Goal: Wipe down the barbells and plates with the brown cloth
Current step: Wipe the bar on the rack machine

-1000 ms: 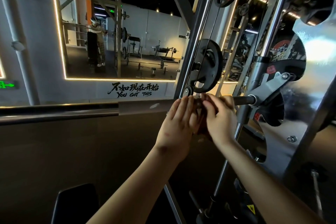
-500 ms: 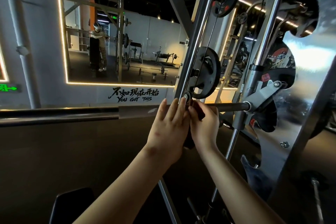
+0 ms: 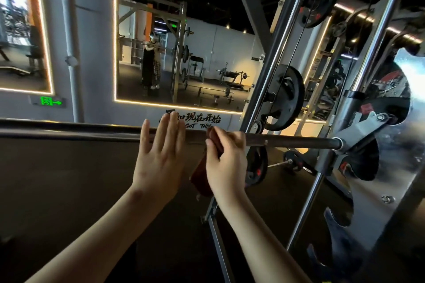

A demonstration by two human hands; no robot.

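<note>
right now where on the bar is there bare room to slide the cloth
Bare bar runs from the right hand to the bracket, and from the left hand leftward. Crowded between the hands, where the brown cloth hangs.

The right grip (image 3: 224, 163) is clutching the brown cloth (image 3: 202, 179) against the barbell (image 3: 289, 142), the cloth hanging below it. Just left, the left grip (image 3: 161, 161) is holding straight fingers up across the barbell.

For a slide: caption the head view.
Right hand grips brown cloth on the barbell; left hand open beside it.
</note>
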